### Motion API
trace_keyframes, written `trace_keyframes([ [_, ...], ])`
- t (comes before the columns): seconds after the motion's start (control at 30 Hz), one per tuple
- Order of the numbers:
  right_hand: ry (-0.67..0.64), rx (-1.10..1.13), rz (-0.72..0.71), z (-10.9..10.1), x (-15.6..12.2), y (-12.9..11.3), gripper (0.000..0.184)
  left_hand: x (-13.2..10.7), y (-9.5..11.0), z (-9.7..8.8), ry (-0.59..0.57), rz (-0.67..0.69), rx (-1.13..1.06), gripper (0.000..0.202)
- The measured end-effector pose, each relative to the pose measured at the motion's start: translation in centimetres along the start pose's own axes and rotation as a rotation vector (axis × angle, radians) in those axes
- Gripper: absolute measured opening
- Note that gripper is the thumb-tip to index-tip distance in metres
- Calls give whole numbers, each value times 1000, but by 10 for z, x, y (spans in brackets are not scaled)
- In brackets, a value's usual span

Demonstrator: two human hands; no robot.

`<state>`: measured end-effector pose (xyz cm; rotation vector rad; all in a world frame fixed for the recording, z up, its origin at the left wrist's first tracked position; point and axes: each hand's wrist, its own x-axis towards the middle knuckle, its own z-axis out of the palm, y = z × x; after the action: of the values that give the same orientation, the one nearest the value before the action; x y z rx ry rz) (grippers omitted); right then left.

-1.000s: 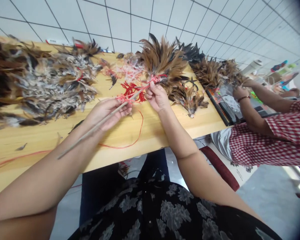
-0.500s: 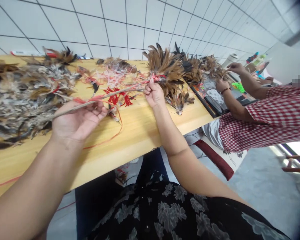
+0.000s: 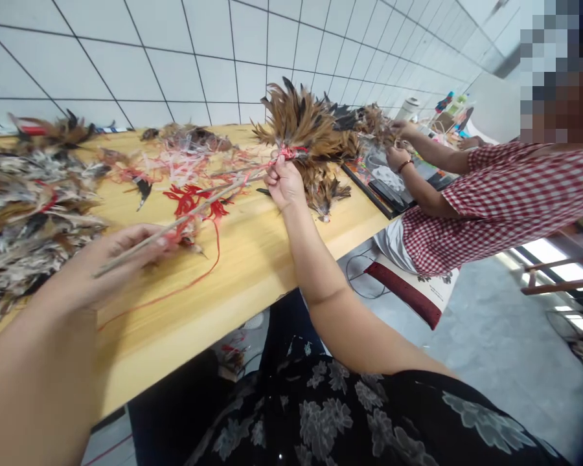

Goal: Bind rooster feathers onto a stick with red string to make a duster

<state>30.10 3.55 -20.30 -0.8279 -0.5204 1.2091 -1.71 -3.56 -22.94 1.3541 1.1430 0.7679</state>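
Note:
My right hand (image 3: 284,184) is closed around the bound end of a brown feather bundle (image 3: 305,126), where red string (image 3: 291,153) wraps it onto a thin wooden stick (image 3: 184,219). The stick runs down and left across the wooden table (image 3: 252,252) to my left hand (image 3: 109,265), which is blurred by motion and pinches the stick's near end with a strand of red string (image 3: 194,279). The strand trails loosely over the table's front. A clump of red string (image 3: 187,199) lies under the stick.
Heaps of grey, white and brown feathers (image 3: 26,200) cover the table's left. More feather bundles (image 3: 369,120) lie at the far right. A person in a red checked shirt (image 3: 505,200) sits to my right, both hands at work on feathers. A tiled wall stands behind.
My left hand has slid down and left along the stick with the red strand. The view has swung right, so the person beside me shows more. My right hand keeps its grip.

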Motion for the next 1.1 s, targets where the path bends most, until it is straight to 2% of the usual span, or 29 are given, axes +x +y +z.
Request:
trace_keyframes([
  [0.07,12,-25,-9,-2,0,-2,36,3,-4,-13,67,-32,73,35],
  [0.17,-6,-53,15,-4,-1,-4,29,2,0,-16,72,-27,-89,23],
  [0.23,-52,-79,31,-3,-1,-2,27,0,4,-3,56,10,-189,23],
  [0.3,-103,-110,37,-1,-1,3,26,-3,4,18,39,32,-238,31],
  [0.47,-249,-180,103,9,-9,19,28,-8,-2,71,-50,24,-232,52],
  [0.6,-283,-175,178,18,-19,27,33,-14,4,97,-155,18,-254,45],
  [0.7,-261,-157,223,21,-24,28,34,-18,7,110,-188,-11,-307,40],
  [0.83,-272,-159,276,22,-26,31,35,-19,2,121,-220,-49,-381,39],
  [0.97,-303,-175,290,22,-25,36,30,-17,-7,123,-278,-65,-446,39],
  [1.1,-302,-182,253,21,-23,40,32,-16,-9,122,-325,-135,-540,52],
])
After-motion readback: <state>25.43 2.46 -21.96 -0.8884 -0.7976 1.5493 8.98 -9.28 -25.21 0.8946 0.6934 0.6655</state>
